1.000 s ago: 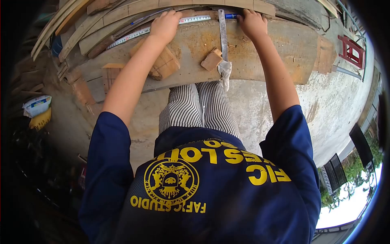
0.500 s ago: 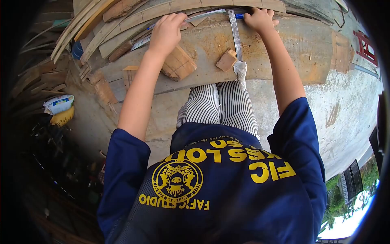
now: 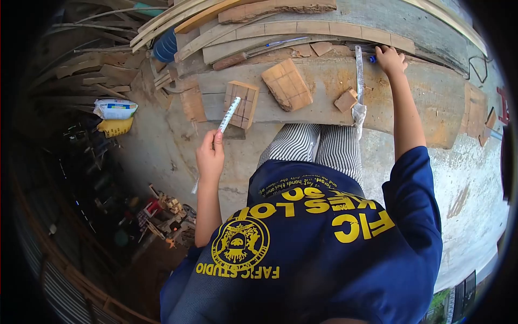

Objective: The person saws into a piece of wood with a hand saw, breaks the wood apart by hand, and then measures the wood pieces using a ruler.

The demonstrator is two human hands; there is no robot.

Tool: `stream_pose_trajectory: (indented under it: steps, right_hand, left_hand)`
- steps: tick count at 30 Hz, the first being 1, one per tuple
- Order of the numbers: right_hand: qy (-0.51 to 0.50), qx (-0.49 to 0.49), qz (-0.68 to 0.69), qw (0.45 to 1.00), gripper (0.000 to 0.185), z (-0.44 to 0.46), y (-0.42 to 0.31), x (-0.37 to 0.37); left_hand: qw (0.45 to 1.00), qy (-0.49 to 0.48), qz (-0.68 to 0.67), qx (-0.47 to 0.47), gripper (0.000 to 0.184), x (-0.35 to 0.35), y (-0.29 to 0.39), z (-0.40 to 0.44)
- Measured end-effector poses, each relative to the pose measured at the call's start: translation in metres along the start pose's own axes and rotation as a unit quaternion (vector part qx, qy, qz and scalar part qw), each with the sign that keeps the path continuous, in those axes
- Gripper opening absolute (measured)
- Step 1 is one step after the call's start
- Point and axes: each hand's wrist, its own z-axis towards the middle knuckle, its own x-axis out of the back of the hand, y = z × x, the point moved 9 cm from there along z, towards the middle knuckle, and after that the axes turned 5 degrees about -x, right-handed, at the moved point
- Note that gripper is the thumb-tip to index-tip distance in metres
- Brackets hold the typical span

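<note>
Pinched in my left hand [image 3: 210, 154] is a white measuring tape [image 3: 230, 114], its upper end over a marked wood block [image 3: 247, 102] and its other end hanging below the hand. My right hand [image 3: 391, 59] rests on the far part of the wooden plank [image 3: 431, 92], fingers curled beside a small blue object [image 3: 372, 59]; what they hold, if anything, is hidden. Left of that hand lies a metal ruler [image 3: 359, 75], its near end by a white cloth [image 3: 359, 114]. A small wood block [image 3: 346, 100] and a larger marked block [image 3: 287, 85] sit on the plank.
A blue pen [image 3: 286, 41] lies among long curved wood strips [image 3: 324, 27] at the far side. Scrap wood [image 3: 102, 75], a blue container [image 3: 165, 46], and white [image 3: 116, 109] and yellow [image 3: 115, 127] bags are at the left. A red stool [image 3: 503, 105] shows at the right edge.
My left hand has pulled back from the far strips toward me and leftward, with the tape. My right hand stays by the blue object. The view has shifted left.
</note>
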Motion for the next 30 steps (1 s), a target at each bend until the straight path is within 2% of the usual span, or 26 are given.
stream_pose_trajectory:
  steps: [4, 5, 6, 8, 10, 11, 12, 15, 17, 22, 28, 30]
  right_hand:
    - [0.061, -0.023, 0.040, 0.997, 0.043, -0.018, -0.014, 0.017]
    - [0.133, -0.002, 0.018, 0.991, 0.037, -0.031, -0.028, 0.030]
    - [0.239, 0.058, 0.057, 0.967, 0.028, -0.050, -0.050, 0.046]
    - [0.287, 0.197, 0.115, 0.930, 0.016, -0.080, -0.105, 0.047]
    - [0.197, 0.341, 0.130, 0.910, 0.018, -0.101, -0.171, 0.021]
    - [0.165, 0.369, 0.109, 0.908, 0.024, -0.110, -0.199, 0.007]
    - [0.122, 0.383, 0.081, 0.912, 0.030, -0.111, -0.220, -0.014]
    - [0.171, 0.350, 0.043, 0.920, 0.035, -0.121, -0.249, -0.031]
    - [0.134, 0.253, 0.018, 0.958, 0.041, -0.115, -0.246, -0.044]
    - [0.167, 0.223, -0.045, 0.959, 0.044, -0.115, -0.237, -0.041]
    - [0.145, 0.167, -0.142, 0.965, 0.025, -0.101, -0.213, -0.025]
    - [0.125, 0.149, -0.103, 0.975, 0.025, -0.091, -0.202, -0.031]
  left_hand:
    - [0.998, 0.012, 0.023, 0.052, 0.026, 0.010, -0.034, -0.025]
    - [0.999, 0.015, 0.024, 0.036, 0.026, 0.009, -0.035, -0.025]
    - [0.999, 0.019, 0.024, 0.019, 0.026, 0.010, -0.036, -0.024]
    - [0.999, -0.002, 0.033, 0.036, 0.026, 0.006, -0.042, -0.017]
    - [0.999, -0.018, 0.034, 0.013, 0.025, 0.002, -0.032, -0.009]
    - [0.999, 0.000, 0.028, -0.039, 0.024, 0.003, -0.028, -0.006]
    - [0.999, 0.000, 0.026, -0.041, 0.024, 0.006, -0.028, -0.006]
    - [0.997, -0.047, 0.041, -0.042, 0.022, 0.014, -0.034, -0.008]
    - [0.997, -0.052, 0.044, -0.023, 0.023, 0.023, -0.058, -0.014]
    - [0.997, -0.042, 0.063, 0.012, 0.023, 0.045, -0.111, -0.022]
    - [0.998, -0.008, 0.061, 0.011, 0.023, 0.068, -0.137, -0.021]
    - [0.998, -0.009, 0.046, 0.034, 0.022, 0.072, -0.147, -0.022]
